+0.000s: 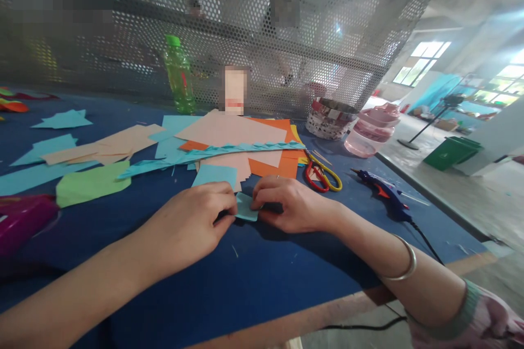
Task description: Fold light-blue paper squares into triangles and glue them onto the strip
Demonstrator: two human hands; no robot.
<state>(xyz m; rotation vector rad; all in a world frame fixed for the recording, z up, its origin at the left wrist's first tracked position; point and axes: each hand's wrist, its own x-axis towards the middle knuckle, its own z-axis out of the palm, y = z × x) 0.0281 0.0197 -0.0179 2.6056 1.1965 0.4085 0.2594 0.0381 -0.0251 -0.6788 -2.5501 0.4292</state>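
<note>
A small light-blue piece of paper is pinched between my two hands, just above the blue table top. My left hand has thumb and fingers closed on its left edge. At the opposite edge, my right hand grips it the same way; a bangle circles that wrist. Just beyond my left fingers lies a flat light-blue paper sheet. Behind both hands, a long folded light-blue paper strip stretches across pink and orange sheets.
Red-and-yellow scissors and a dark-blue glue gun with a cord lie on the right. A green-capped bottle, a woven basket and a pink container stand behind. Green paper and a magenta object are left.
</note>
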